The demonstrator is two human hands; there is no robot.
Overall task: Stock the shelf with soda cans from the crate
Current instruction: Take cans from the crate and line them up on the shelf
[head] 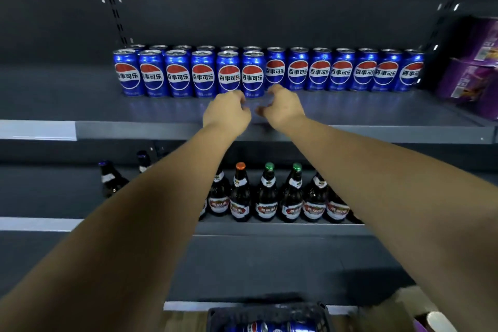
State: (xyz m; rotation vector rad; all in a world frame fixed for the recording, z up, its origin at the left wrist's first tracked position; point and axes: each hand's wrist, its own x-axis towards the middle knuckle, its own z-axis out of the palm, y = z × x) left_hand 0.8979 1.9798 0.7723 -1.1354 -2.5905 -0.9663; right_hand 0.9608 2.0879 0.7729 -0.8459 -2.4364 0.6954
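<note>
— On the dark grey metal shelf (350, 113), how do things stand?

— Its back row (342, 73) of blue soda cans with the red, white and blue roundel runs the full width. The front row (177, 77) counts six from the left and stops at the end can (252, 75). Both hands hover just in front of that stop. The left hand (227, 112) is near the end can's base, and the right hand (283, 108) is before the bare spot beside it. Each has its fingers loosely curled and grips nothing, as far as I can see.

— So what's the step?

— My reading is that the next cans get fetched. The black plastic crate (318, 312) sits low at the bottom edge of view, and at least two blue cans (269, 327) seem to lie on their sides in it.

— How to do it well?

— Take one per hand, gripped round the body, not by the lid. Stand each upright to the right of the end can, touching its neighbour and in line with the front row. Turn the roundel outward like the rest. Lower it straight down rather than sliding it in, so it doesn't knock the back row.

— Anything to watch?

— The brown glass bottles (266, 197) on the shelf below stand under the arms' likely path, so lift clear of their caps.
</note>
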